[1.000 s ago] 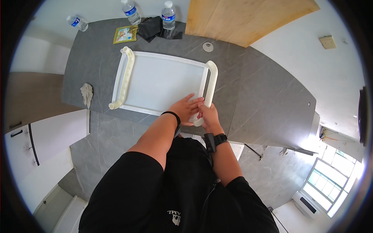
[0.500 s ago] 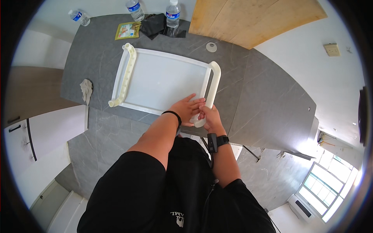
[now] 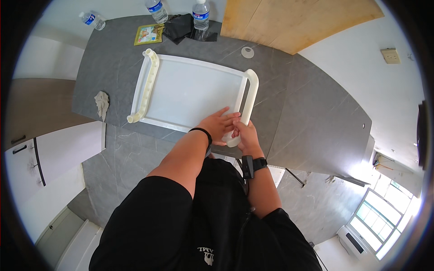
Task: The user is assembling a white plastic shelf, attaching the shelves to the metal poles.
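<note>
Tray [image 3: 194, 88] beneath slightly parted left fingers [image 3: 222, 111], cream handle [image 3: 250, 97] clamped in right fingers [image 3: 235, 133].

At the worktop's [image 3: 316, 113] near edge, the left hand [image 3: 217, 127] hides part of the tray's [image 3: 194, 88] near right corner, while the right hand [image 3: 246, 135] covers a stretch of the handle [image 3: 251, 95], some of its fingers out of sight. Along the far edge, the picture's top crops two bottles [image 3: 201, 20] and the board [image 3: 298, 27]; details on the packet [image 3: 148, 35] are too small to tell.
</note>
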Action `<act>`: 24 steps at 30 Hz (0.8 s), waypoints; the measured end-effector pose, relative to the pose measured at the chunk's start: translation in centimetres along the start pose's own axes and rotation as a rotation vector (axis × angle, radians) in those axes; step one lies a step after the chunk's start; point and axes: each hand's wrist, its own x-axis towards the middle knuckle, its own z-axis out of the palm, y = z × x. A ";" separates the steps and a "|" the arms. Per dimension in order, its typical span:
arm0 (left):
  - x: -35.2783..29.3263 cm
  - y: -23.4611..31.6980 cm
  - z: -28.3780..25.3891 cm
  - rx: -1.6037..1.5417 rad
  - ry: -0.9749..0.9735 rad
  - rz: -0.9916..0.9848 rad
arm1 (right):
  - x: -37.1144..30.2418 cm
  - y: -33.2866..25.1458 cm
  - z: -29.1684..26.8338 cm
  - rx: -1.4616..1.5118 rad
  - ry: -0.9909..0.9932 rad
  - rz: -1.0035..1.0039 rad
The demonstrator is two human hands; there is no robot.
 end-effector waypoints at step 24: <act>-1.1 1.4 2.8 -0.160 0.269 0.046 | -1.7 -4.4 -0.3 -1.083 0.151 -0.542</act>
